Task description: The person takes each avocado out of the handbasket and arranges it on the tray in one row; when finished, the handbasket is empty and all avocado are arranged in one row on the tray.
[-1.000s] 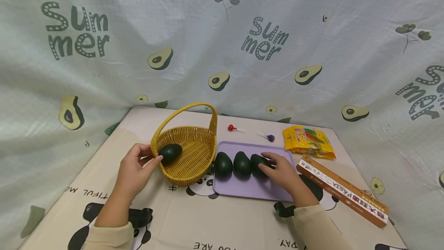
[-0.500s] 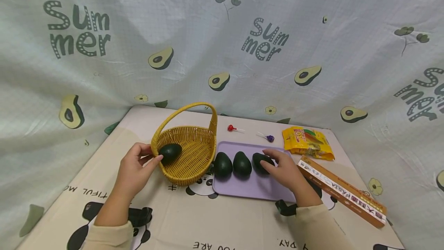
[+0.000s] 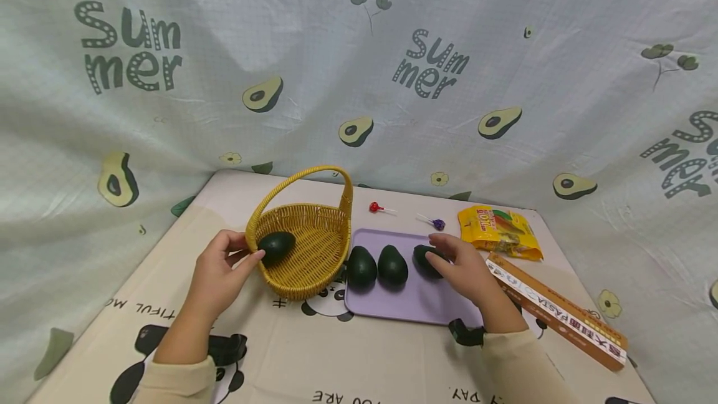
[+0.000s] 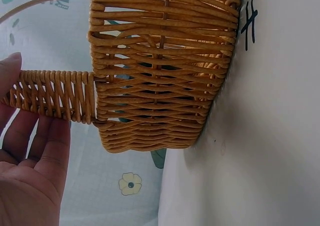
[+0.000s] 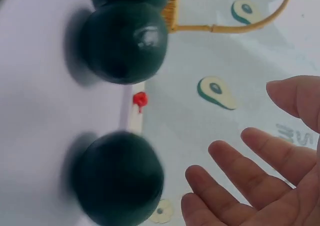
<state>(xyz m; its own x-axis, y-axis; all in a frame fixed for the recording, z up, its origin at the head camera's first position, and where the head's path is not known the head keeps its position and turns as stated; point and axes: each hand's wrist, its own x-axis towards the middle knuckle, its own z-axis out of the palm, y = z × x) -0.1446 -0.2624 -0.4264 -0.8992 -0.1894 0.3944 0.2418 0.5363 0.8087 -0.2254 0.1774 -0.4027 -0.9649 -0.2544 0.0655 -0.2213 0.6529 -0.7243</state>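
Note:
My left hand (image 3: 221, 276) pinches the base of the handle (image 4: 55, 96) of a yellow wicker basket (image 3: 322, 248), thumb on one side and fingers on the other. A dark green avocado (image 3: 276, 247) lies inside the basket near that hand. On the lilac tray (image 3: 387, 309) right of it, two avocados stand close together, a left one (image 3: 361, 268) and a middle one (image 3: 392, 267). A third avocado (image 3: 424, 262) lies apart, to their right. My right hand (image 3: 462, 267) is just over this third one, partly covering it; the right wrist view shows its fingers spread and the palm holding nothing.
Two lollipops, one red (image 3: 374, 207) and one purple (image 3: 439, 224), lie behind the tray. A yellow candy bag (image 3: 499, 230) sits at the back right, with a long pasta box (image 3: 561, 313) in front of it. A printed curtain (image 3: 314, 67) hangs behind the table.
The right-hand avocado has shifted right on the tray, away from the other two, and turned slightly. My right hand has moved right too. My left hand stays at the basket.

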